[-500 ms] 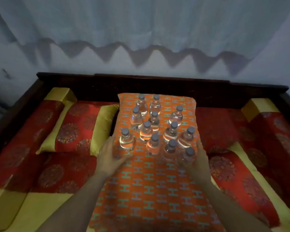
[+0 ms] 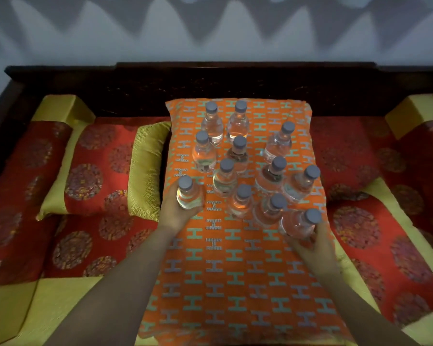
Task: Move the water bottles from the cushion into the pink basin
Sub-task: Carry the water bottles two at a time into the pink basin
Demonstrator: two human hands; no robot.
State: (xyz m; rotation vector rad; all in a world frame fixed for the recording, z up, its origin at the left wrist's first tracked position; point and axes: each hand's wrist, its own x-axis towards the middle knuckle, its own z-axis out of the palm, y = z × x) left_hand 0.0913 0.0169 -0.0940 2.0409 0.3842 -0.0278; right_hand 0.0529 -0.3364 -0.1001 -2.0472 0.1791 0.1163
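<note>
Ok, my left hand (image 2: 176,211) grips the near-left bottle (image 2: 188,194), right hand (image 2: 313,248) grips the near-right bottle (image 2: 299,224); I'd lift both straight up w/o bumping neighbours. Pink basin not in view.

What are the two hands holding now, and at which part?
Each grips one clear plastic water bottle by its body, below the grey cap: left hand the left bottle, right hand the right bottle.

a dark wooden daybed (image 2: 235,78) carried red-and-gold padding (image 2: 375,156), a red pillow (image 2: 95,168) and an orange patterned cushion (image 2: 235,270).
</note>
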